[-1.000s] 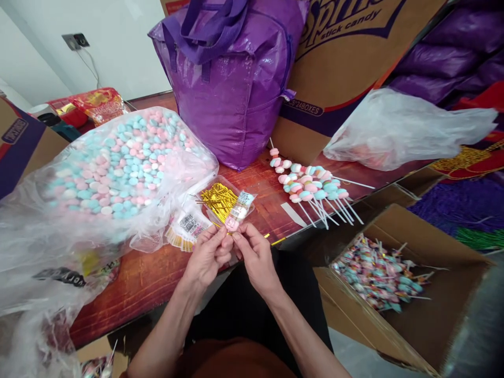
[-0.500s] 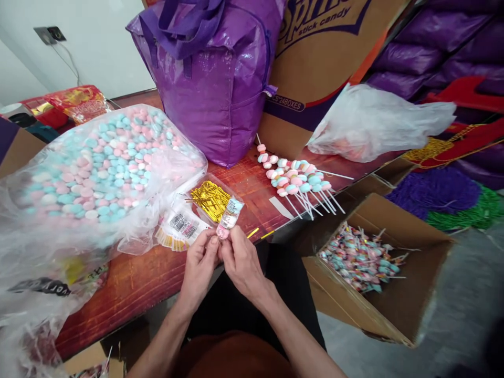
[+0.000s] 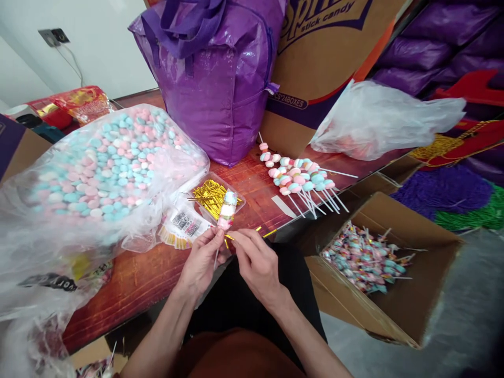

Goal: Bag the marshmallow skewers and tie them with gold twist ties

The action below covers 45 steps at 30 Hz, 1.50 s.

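My left hand [image 3: 201, 258] pinches the neck of a wrapped candy stick [image 3: 227, 211], pink, white and blue sweets in clear film, held upright over the table edge with its white stick pointing down. My right hand [image 3: 258, 262] is closed in a pinch on a gold twist tie [image 3: 229, 239] at that neck. Just behind the candy, a clear tray of gold twist ties [image 3: 210, 196] rests on the red-brown table [image 3: 149, 273]. A stack of barcode labels [image 3: 183, 226] lies left of the tray.
A big clear bag of pink and blue sweets [image 3: 106, 163] fills the left. Unwrapped candy sticks [image 3: 297, 177] lie at right, a purple bag [image 3: 214, 79] and a printed carton [image 3: 326, 58] behind. An open box of wrapped candies [image 3: 364, 257] sits low right.
The hands have parted slightly: the right hand now draws a gold tie out sideways at the wrapper's neck, and the candy stands more upright. The view shifted a little.
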Each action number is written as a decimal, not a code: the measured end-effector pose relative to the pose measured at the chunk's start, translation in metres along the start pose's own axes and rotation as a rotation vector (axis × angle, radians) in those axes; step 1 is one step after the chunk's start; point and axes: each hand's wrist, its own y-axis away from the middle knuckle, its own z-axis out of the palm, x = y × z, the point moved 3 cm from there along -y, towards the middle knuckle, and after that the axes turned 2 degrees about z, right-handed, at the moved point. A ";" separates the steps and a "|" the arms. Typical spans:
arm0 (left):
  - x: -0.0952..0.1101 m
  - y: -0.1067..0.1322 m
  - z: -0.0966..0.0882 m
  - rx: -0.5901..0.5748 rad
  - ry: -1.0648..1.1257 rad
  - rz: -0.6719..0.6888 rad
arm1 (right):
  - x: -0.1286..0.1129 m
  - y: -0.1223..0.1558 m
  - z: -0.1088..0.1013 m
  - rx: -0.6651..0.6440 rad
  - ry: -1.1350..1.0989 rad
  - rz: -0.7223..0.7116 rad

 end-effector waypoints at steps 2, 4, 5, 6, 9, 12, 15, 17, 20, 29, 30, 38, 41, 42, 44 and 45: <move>-0.003 -0.001 0.002 0.007 0.062 -0.055 | -0.002 0.000 -0.004 0.022 0.138 -0.188; -0.005 0.001 0.004 0.005 0.114 -0.121 | -0.003 -0.001 -0.006 0.049 0.204 -0.283; -0.006 0.002 0.005 0.000 0.130 -0.146 | -0.003 -0.001 -0.007 0.064 0.216 -0.311; -0.006 0.004 0.006 -0.006 0.136 -0.152 | -0.004 -0.002 -0.008 0.075 0.224 -0.331; -0.006 0.010 0.009 -0.010 0.118 -0.084 | -0.006 -0.006 -0.007 0.090 0.239 -0.348; -0.010 0.011 0.010 -0.021 0.103 -0.064 | -0.007 -0.009 -0.005 0.120 0.227 -0.301; -0.017 0.006 0.012 -0.069 0.111 -0.083 | -0.007 -0.008 -0.002 0.129 0.138 -0.159; -0.017 0.003 0.016 -0.114 0.120 -0.068 | -0.006 -0.006 -0.002 0.144 0.019 -0.018; -0.008 0.004 0.024 -0.170 0.104 0.022 | -0.006 -0.004 -0.007 0.162 -0.169 0.203; 0.004 0.028 0.022 -0.127 -0.411 0.282 | -0.019 -0.014 -0.035 0.173 -0.274 0.205; 0.000 0.027 0.021 -0.124 -0.393 0.245 | -0.020 -0.012 -0.036 0.185 -0.269 0.169; -0.017 0.023 0.030 -0.001 -0.081 0.189 | -0.017 0.020 -0.031 0.058 -0.459 0.484; -0.017 0.020 0.026 0.012 -0.288 0.296 | -0.013 0.040 -0.020 0.006 -0.594 0.666; -0.015 0.019 0.022 -0.016 -0.406 0.342 | -0.010 0.047 -0.018 0.021 -0.659 0.736; -0.005 0.015 0.009 -0.032 -0.643 0.454 | 0.003 0.063 -0.022 0.128 -0.787 0.861; 0.003 0.013 -0.001 0.029 -0.740 0.523 | 0.014 0.071 -0.030 0.220 -0.836 0.913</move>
